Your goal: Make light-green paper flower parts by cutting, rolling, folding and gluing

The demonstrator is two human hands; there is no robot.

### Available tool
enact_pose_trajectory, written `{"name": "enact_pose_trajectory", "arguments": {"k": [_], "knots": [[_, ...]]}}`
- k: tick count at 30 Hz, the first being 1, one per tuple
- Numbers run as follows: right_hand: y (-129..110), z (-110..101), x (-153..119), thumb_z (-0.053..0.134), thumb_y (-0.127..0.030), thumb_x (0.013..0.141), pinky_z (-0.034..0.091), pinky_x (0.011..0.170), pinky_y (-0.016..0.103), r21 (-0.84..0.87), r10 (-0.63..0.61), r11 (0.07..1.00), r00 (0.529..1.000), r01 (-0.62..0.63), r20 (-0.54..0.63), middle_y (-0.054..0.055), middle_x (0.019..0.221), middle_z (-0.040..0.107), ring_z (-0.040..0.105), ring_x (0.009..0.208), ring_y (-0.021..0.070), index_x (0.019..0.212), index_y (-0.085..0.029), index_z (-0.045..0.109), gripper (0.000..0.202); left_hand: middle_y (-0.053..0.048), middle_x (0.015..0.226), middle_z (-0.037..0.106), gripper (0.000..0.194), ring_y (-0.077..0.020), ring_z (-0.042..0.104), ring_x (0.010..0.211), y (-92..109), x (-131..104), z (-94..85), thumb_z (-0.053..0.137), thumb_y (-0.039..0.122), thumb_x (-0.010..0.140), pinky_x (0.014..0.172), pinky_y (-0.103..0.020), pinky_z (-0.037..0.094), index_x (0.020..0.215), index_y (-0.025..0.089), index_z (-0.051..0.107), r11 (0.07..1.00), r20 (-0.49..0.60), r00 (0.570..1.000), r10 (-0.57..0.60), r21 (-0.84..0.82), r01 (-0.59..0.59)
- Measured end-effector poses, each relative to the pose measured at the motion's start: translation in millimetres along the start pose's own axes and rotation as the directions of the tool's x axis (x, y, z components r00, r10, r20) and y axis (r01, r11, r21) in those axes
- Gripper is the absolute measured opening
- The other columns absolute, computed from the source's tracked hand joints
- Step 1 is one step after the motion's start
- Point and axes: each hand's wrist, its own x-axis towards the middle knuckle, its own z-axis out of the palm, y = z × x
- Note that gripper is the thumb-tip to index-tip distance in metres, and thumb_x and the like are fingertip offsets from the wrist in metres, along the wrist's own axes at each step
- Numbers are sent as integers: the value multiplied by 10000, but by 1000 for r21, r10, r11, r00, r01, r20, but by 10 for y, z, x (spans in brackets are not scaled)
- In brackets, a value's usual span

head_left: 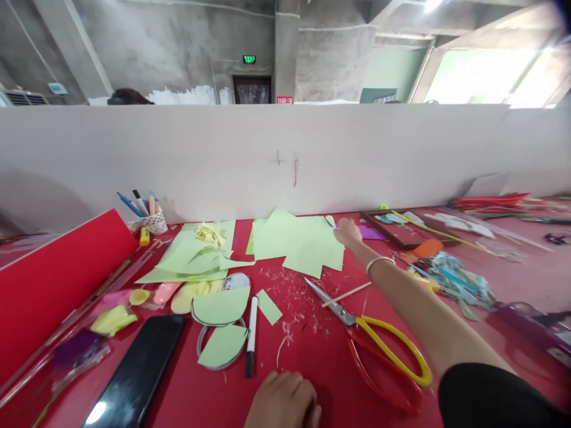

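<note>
Grip of the left hand (282, 401): loosely curled, resting knuckles-up on the near part of the red table (330, 356), with the palm hidden; cannot tell about anything inside it. To the left, a black phone (138, 368); to the right, scissors (354, 320) with one yellow and one red handle, lying free of both hands. Just beyond the fingers, a marker (252, 336) with its black end nearest; beside it, a rounded green piece (223, 348) lying across a grey ring (200, 345), then a half-round green piece (223, 306), and on the marker's other side a small green rectangle (270, 307). Judging by these outlines, some cutting already done, but no visible joining of pieces; probably an early or middle stage. Farther back on the left, green sheets (169, 264) partly under crumpled yellow paper (209, 235); toward the centre, near the white panel (223, 148), broad, overlapping green paper (289, 241), apparently with plenty left for cutting. At its right edge, grip of the right hand (348, 232): fingers bunched, at or just beside the paper; cannot tell between pinching and mere touching. Close by, a purple sheet (373, 233) and a brown tray (413, 242).
</note>
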Motion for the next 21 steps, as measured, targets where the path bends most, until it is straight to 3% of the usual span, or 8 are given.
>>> {"name": "enact_pose_trajectory", "arguments": {"k": [2,5,7,9,11,15,18,21], "knots": [[-5,-70,-399,517,-264,830,459,761,322,-1,-166,986,983,166,81,72,1046,588,567,917,177,1034,-150,562,238,4,688,621,83,-135,548,618,70,25,-120,477,149,763,565,-251,319,717,189,533,999,45,999,-23,-27,24],[70,-151,-1094,535,-215,787,407,656,229,28,-379,924,903,382,202,25,855,651,591,798,150,839,-184,635,117,-5,726,621,132,-140,546,659,170,37,-271,431,158,805,604,-249,337,730,179,537,993,79,992,-103,-45,107],[134,-192,-1457,522,-239,790,385,603,221,45,-453,888,855,458,251,2,761,651,591,717,135,799,-202,641,126,-14,748,618,145,-143,541,682,210,29,-327,417,174,820,619,-245,343,751,174,544,990,89,988,-124,-51,129],[156,-221,-1616,525,-237,792,395,614,225,47,-476,875,836,483,274,4,734,645,592,717,137,758,-191,638,126,-18,753,611,150,-139,533,692,229,17,-351,407,170,820,631,-238,351,756,168,543,987,86,987,-136,-76,143],[120,-230,-1538,520,-231,810,428,660,238,41,-460,883,844,468,275,14,793,644,593,753,135,799,-182,634,124,-18,750,606,150,-136,527,691,239,8,-358,405,166,817,630,-233,355,747,166,539,982,78,985,-156,-98,163],[-29,-171,-932,490,-308,852,481,782,380,0,-325,944,931,329,166,75,1110,545,561,935,176,1107,-155,513,298,-15,711,599,173,-135,524,659,255,-3,-342,396,177,822,607,-233,359,721,169,536,981,60,984,-170,-89,175],[-79,-49,-457,496,-305,849,479,788,391,-22,-146,989,987,147,65,79,1125,536,557,950,184,1125,-151,500,317,-20,703,609,164,-138,542,651,221,-5,-286,410,161,809,600,-232,376,714,177,543,986,16,988,-156,-53,157],[-64,144,-114,499,-306,847,479,788,391,-3,19,1000,1000,-19,-5,81,1123,537,558,949,185,1125,-146,500,321,-14,687,622,151,-136,562,631,112,-9,-196,442,115,769,594,-233,399,713,193,558,996,26,996,-87,26,87]]}}
